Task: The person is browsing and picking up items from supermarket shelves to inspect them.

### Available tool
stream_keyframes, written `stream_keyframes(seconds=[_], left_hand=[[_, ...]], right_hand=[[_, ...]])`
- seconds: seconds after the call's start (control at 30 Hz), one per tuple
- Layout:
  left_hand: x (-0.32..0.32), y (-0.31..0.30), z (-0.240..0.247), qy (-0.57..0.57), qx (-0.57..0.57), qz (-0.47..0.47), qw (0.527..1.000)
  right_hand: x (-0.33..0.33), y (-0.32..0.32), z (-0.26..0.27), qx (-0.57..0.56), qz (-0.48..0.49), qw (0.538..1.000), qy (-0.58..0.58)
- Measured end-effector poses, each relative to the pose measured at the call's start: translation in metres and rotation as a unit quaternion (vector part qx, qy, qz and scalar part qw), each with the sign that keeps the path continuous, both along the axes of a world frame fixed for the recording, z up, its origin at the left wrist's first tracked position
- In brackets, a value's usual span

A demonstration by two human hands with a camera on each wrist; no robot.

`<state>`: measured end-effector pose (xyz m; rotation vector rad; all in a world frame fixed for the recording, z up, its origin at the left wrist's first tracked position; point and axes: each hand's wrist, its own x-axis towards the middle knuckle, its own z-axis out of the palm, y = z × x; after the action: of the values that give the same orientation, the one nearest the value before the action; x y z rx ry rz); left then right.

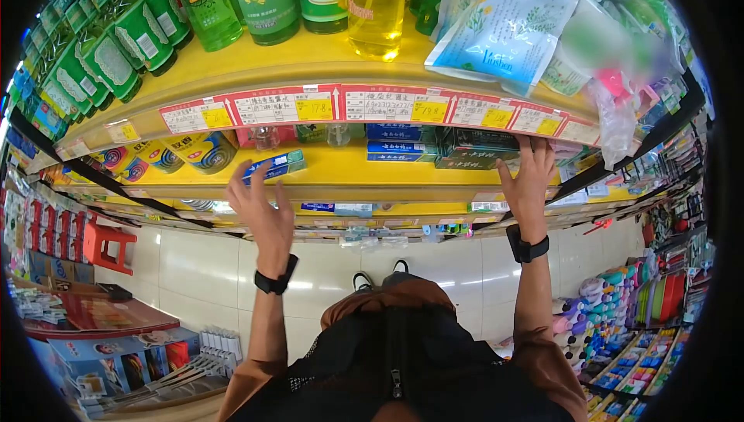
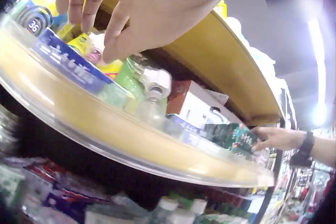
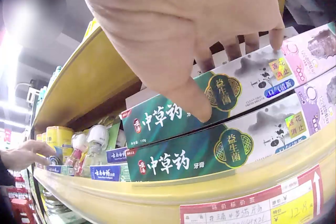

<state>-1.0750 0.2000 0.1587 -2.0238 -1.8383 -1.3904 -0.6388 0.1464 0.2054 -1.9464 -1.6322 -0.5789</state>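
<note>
A shop aisle, a yellow shelf overhead. At the shelf's right end the right hand grips the upper green toothpaste box, thumb on its face and fingers curled over its top. Toward the shelf's left the left hand hovers spread and empty at a blue box lying askew on the shelf's front edge. A careless pull could drag the lower green box off the shelf.
</note>
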Motion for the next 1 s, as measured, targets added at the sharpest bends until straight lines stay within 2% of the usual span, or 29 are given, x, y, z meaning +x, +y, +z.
stream_keyframes(seconds=[0.07, 0.17, 0.2, 0.23, 0.3, 0.37, 0.4, 0.43, 0.47, 0.5, 0.53, 0.6, 0.67, 0.73, 0.8, 0.87, 1.0], left_hand=[[0.024, -0.013, -0.003, -0.029, 0.018, -0.021, 0.999], [0.071, -0.038, 0.008, -0.109, -0.026, -0.144, 0.983], [0.084, -0.044, 0.011, -0.135, -0.052, -0.190, 0.971], [0.096, -0.048, 0.016, -0.137, -0.051, -0.187, 0.971], [0.116, -0.057, 0.027, -0.216, -0.074, -0.306, 0.924], [0.127, -0.063, 0.048, -0.219, -0.061, -0.316, 0.921], [0.129, -0.064, 0.056, -0.220, -0.049, -0.331, 0.916], [0.128, -0.063, 0.060, -0.221, -0.052, -0.327, 0.917], [0.126, -0.060, 0.064, -0.165, -0.030, -0.323, 0.931], [0.122, -0.058, 0.066, -0.108, -0.008, -0.317, 0.942], [0.118, -0.057, 0.066, -0.107, -0.011, -0.313, 0.944], [0.104, -0.053, 0.063, 0.035, -0.036, -0.274, 0.960], [0.088, -0.043, 0.053, 0.024, -0.016, -0.244, 0.969], [0.068, -0.040, 0.052, 0.028, -0.023, -0.233, 0.972], [0.051, -0.030, 0.046, 0.009, -0.017, -0.204, 0.979], [0.028, -0.019, 0.037, -0.030, -0.061, -0.192, 0.979], [-0.002, 0.000, 0.027, -0.020, -0.059, -0.163, 0.985]], right_hand=[[-0.004, -0.002, 0.005, 0.001, -0.014, 1.000, 0.005], [-0.011, -0.015, 0.018, -0.020, -0.037, 0.999, 0.001], [-0.013, -0.020, 0.018, -0.020, -0.017, 1.000, 0.017], [-0.017, -0.024, 0.019, -0.018, 0.004, 0.999, 0.032], [-0.030, -0.033, 0.022, 0.002, 0.047, 0.996, 0.069], [-0.049, -0.041, 0.027, 0.020, 0.116, 0.981, 0.152], [-0.060, -0.041, 0.025, 0.016, 0.118, 0.981, 0.152], [-0.070, -0.041, 0.023, -0.003, 0.153, 0.971, 0.186], [-0.081, -0.041, 0.022, -0.023, 0.186, 0.958, 0.219], [-0.093, -0.039, 0.021, -0.026, 0.189, 0.957, 0.220], [-0.105, -0.034, 0.021, -0.044, 0.223, 0.952, 0.204], [-0.124, -0.028, 0.021, -0.063, 0.265, 0.944, 0.188], [-0.140, -0.021, 0.024, -0.061, 0.292, 0.945, 0.135], [-0.151, -0.013, 0.018, -0.064, 0.318, 0.937, 0.131], [-0.160, -0.003, 0.012, -0.053, 0.321, 0.934, 0.149], [-0.162, 0.007, 0.007, -0.059, 0.329, 0.931, 0.148], [-0.168, 0.024, -0.010, -0.049, 0.345, 0.915, 0.204]])
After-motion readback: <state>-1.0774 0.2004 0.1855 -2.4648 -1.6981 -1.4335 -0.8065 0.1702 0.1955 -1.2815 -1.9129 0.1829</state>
